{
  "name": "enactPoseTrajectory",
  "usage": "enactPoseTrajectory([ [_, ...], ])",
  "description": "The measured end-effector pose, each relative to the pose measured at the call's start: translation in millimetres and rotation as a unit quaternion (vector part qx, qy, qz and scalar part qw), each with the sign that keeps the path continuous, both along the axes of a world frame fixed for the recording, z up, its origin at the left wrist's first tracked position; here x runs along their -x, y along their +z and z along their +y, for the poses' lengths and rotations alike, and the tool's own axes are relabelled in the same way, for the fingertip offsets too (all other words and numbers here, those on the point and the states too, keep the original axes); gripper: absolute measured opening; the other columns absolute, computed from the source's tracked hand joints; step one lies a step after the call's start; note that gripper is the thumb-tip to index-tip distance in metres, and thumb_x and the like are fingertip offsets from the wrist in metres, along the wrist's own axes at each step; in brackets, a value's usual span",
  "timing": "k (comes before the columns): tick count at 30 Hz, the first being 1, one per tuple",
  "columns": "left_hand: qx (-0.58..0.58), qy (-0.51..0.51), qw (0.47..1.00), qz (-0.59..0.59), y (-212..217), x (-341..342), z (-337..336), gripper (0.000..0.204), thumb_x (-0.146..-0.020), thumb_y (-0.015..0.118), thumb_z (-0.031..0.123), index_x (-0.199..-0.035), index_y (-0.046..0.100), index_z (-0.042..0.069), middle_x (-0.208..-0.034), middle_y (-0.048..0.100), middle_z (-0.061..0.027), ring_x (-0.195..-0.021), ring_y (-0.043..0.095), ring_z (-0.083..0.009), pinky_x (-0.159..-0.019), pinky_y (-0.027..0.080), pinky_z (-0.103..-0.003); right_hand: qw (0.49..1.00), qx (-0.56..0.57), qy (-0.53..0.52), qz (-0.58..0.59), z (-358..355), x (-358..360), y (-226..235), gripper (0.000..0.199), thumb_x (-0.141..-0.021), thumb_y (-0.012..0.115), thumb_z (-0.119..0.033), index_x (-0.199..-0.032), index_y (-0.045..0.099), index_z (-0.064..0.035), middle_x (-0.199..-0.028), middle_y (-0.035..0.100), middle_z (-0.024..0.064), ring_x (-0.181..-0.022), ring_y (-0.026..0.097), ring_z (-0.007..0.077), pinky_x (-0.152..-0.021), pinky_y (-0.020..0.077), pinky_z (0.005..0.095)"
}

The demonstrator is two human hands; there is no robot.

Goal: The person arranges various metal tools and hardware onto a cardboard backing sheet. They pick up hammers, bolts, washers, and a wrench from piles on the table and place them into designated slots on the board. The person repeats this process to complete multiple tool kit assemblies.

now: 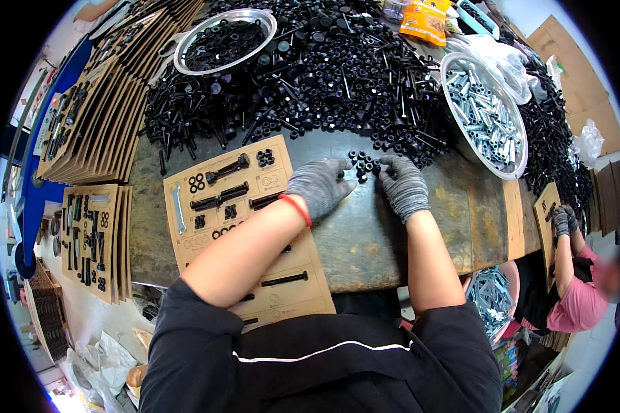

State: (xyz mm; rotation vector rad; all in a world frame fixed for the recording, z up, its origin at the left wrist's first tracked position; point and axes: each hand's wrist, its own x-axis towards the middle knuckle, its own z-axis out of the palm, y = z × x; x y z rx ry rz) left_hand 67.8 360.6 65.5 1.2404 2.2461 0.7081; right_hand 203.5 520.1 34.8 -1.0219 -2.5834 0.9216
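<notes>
Both of my hands wear grey knit gloves and work over the table beside a small cluster of black nuts point(364, 165). My left hand point(318, 187), with a red band at the wrist, is curled, and a small black piece that looks like a nut shows between thumb and fingers. At the cluster's right side, my right hand point(404, 187) has its fingers bent in, fingertips against the nuts; what they grip is hidden. Under my left forearm lies a brown cardboard sheet point(282, 155) carrying black bolts, nuts, washers and a silver wrench point(178, 208).
Behind is a large heap of black bolts and nuts point(331, 82). Metal bowls hold black rings point(226, 41) and silver sleeves point(484, 117). Filled cardboard sheets point(93, 138) stand stacked at left. At right, a person in pink point(575, 303) handles another board point(545, 213).
</notes>
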Motion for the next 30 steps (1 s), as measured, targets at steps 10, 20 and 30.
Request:
enactPoseTrajectory([
  [10,0.101,0.034,0.994,0.025,-17,-18,42,0.042,-0.077,0.073,0.038,-0.100,0.068,0.003,-0.096,0.069,-0.0182,-0.089,0.067,-0.0319,-0.082,0.052,-0.039,0.999,-0.019,0.032,-0.025,4,-3,-1,0.022,-0.079,0.068,-0.023,-0.095,0.067,-0.0075,-0.095,0.067,0.0190,-0.089,0.064,0.0348,-0.081,0.0517,0.0428],
  [20,-0.036,0.017,0.999,0.035,-32,-17,36,0.038,-0.079,0.076,0.025,-0.109,0.067,0.003,-0.098,0.069,-0.0159,-0.089,0.067,-0.0280,-0.084,0.052,-0.036,0.992,-0.105,0.065,0.016,7,2,-4,0.032,-0.082,0.066,-0.019,-0.112,0.065,-0.0124,-0.109,0.061,0.0169,-0.100,0.061,0.0340,-0.088,0.0500,0.0428],
  [30,0.010,-0.053,0.995,0.089,-29,-29,33,0.029,-0.081,0.072,0.024,-0.104,0.067,0.009,-0.099,0.064,-0.0142,-0.094,0.063,-0.0307,-0.085,0.051,-0.040,0.993,-0.041,0.111,-0.025,12,-18,-8,0.022,-0.079,0.067,-0.014,-0.100,0.069,-0.0102,-0.105,0.063,0.0170,-0.100,0.060,0.0346,-0.091,0.0492,0.0411],
])
